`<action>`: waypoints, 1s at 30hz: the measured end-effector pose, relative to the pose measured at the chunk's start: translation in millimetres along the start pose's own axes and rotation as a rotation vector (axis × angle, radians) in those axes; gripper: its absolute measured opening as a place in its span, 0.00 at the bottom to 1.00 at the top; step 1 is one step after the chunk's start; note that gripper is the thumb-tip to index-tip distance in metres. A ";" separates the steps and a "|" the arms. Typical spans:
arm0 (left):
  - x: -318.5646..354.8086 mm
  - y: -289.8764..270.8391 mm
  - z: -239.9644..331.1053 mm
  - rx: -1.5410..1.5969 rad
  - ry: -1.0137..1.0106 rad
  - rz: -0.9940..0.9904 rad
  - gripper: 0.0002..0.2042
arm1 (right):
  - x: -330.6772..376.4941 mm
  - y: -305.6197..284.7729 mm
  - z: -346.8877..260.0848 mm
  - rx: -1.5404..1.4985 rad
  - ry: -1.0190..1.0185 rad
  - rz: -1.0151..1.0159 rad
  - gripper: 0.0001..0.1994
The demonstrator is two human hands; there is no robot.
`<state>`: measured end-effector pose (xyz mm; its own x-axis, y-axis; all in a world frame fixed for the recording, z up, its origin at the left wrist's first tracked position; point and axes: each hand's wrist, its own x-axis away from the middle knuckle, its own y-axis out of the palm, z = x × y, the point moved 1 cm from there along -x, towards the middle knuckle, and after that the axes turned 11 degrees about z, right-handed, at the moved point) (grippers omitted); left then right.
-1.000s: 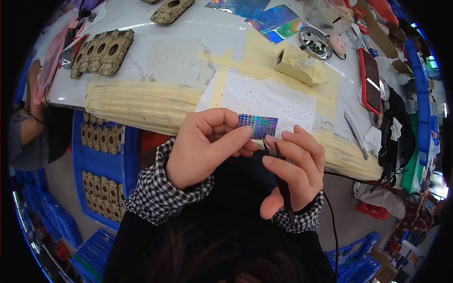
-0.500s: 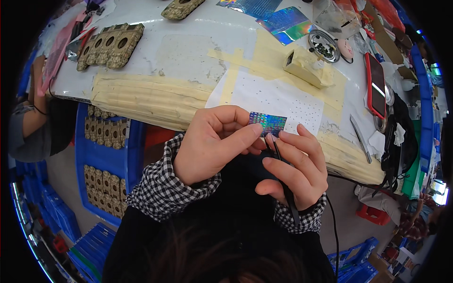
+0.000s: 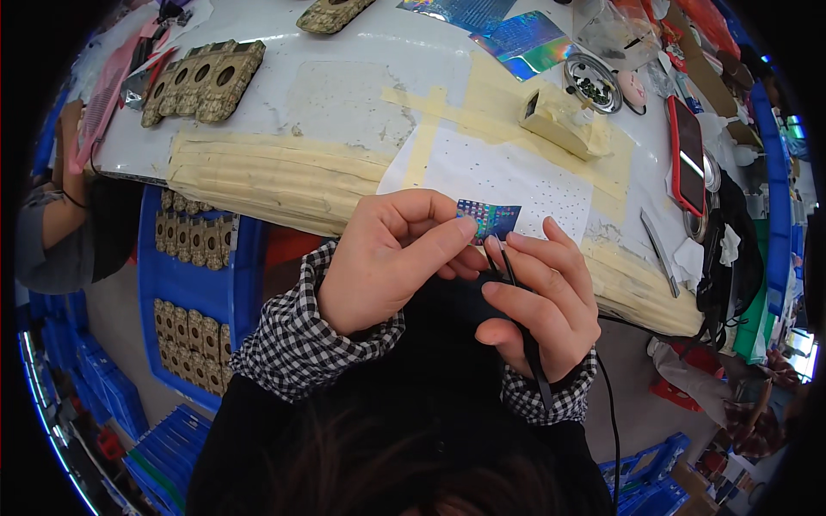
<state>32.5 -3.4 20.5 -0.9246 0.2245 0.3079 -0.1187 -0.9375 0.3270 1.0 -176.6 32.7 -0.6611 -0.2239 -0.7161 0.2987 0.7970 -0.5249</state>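
A small shiny holographic sticker sheet with rows of little squares is pinched between the thumb and fingers of my left hand. My right hand holds black tweezers, their tips close to the sheet's lower edge and its fingertips beside the sheet's right corner. Whether the tips carry anything is too small to tell. Just beyond the hands, a white paper dotted with many tiny specks is taped to the table edge.
On the table lie camouflage-patterned shells, larger holographic sheets, a taped block, a round metal dish of small dark parts, a red-cased phone and a craft knife. A blue crate holds more shells. Another person's arm is at left.
The sheet has tilted slightly in my left hand, showing a plainer dark-blue right part. The tweezers and my right hand have shifted slightly.
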 end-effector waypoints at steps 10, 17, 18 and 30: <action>0.4 0.4 -0.7 -0.015 0.010 0.012 0.08 | -1.2 1.4 -0.1 -0.010 0.018 0.011 0.18; 0.7 -0.7 -0.7 0.010 -0.014 0.004 0.09 | 3.5 1.1 4.1 -0.082 0.026 0.004 0.21; 0.5 -0.5 -0.7 0.011 -0.015 0.000 0.09 | 4.3 0.3 5.4 -0.101 0.031 -0.004 0.21; 0.6 0.8 -0.6 0.019 -0.018 0.004 0.09 | 6.7 -4.1 7.8 -0.219 0.135 0.011 0.22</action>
<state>31.6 -4.1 20.4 -0.9183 0.2257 0.3252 -0.1080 -0.9332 0.3429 0.7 -185.7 26.4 -0.7490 -0.1488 -0.6457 0.1606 0.9047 -0.3947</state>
